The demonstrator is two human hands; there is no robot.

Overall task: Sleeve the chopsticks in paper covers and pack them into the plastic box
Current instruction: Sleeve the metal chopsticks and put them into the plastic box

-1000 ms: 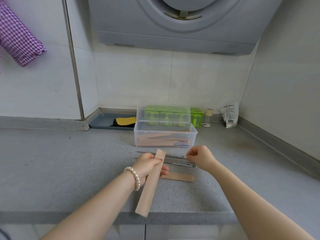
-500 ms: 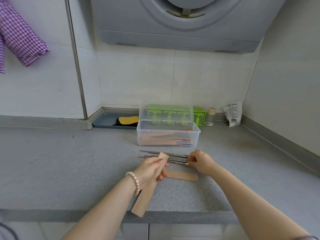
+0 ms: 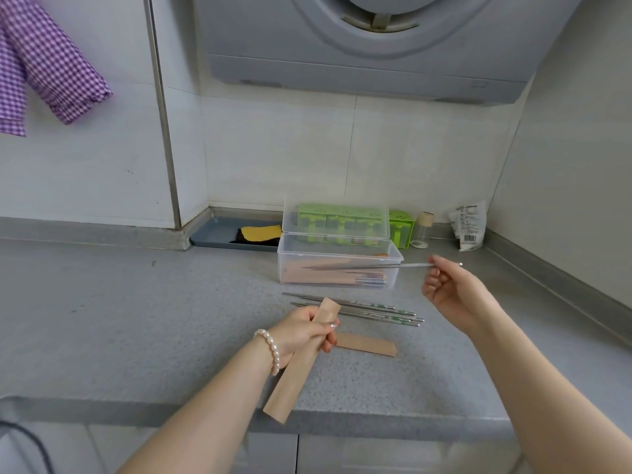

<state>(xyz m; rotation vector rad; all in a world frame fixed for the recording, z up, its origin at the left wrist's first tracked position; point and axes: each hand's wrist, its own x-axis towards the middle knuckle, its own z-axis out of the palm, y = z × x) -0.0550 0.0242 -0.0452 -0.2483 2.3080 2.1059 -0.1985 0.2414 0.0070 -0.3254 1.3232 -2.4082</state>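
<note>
1. Right now my left hand (image 3: 304, 331) grips a paper cover (image 3: 301, 362), fingers and thumb curled round its upper part. The cover slants down toward me, its top end poking up past my fingers and its lower end hanging over the front edge of the counter (image 3: 136, 319).
2. My right hand (image 3: 451, 292) is raised above the counter, to the right of the plastic box (image 3: 338, 268). Its fingertips pinch a pair of metal chopsticks (image 3: 362, 266) near their thick end, and the rest of the fingers are loosely bent. The chopsticks run nearly level, with their thin tips pointing left across the front of the box. I cannot tell whether they touch the box.
3. On the counter between my hands and the box lie loose chopsticks (image 3: 355, 309), side by side, tips pointing left. I cannot count them surely.
4. A second paper cover (image 3: 366, 347) lies flat on the counter, just beside my left hand on its right, nearer to me than the loose chopsticks.
5. The plastic box is clear and stands open, its lid tipped up at the back. Inside I see sleeved chopsticks (image 3: 335, 278) lying lengthwise, with metal ends showing at the right.
6. Behind the box stands a green holder (image 3: 400, 227), with a small jar (image 3: 424, 229) and a printed packet (image 3: 470, 227) to its right. A grey tray (image 3: 219, 234) with a yellow and black thing on it sits to the left, against the wall.
7. I wear a pearl bracelet (image 3: 270, 350) on my left wrist. A purple checked cloth (image 3: 51, 63) hangs at the upper left.
</note>
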